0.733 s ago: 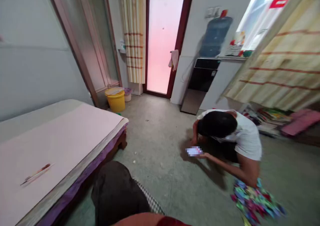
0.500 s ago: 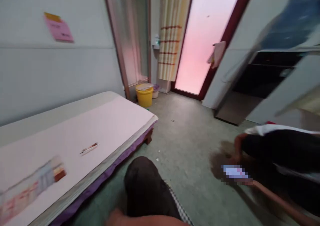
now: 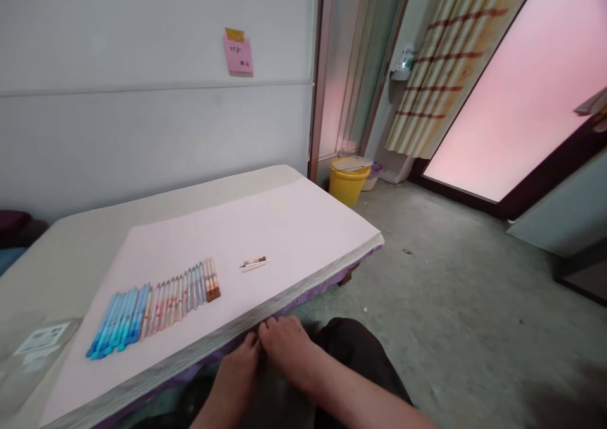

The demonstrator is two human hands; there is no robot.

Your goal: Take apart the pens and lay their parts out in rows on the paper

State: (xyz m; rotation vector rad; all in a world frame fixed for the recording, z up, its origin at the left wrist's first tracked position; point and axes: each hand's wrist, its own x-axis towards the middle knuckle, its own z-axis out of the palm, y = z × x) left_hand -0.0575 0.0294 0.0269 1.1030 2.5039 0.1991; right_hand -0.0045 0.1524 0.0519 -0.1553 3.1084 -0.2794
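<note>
My left hand and my right hand meet just off the bed's front edge, above my lap. The fingers of both are curled and pressed close together; whatever is between them, if anything, is hidden. On the white sheet beyond them lies a row of pens, sorted by colour from blue at the left through pink and pale grey to cream with brown ends. Apart from the row, to its right, rests a small white-and-brown pen.
A clear plastic bag with a white label lies on the bed's left side. Past the bed's far corner stands a yellow bucket by a smaller tub. A curtain hangs beside the frosted door. Grey floor stretches to the right.
My view has swung left toward the bed, and the crouching person at the right has left the picture. Both my hands now show together at the bed's edge; before, only part of an arm showed.
</note>
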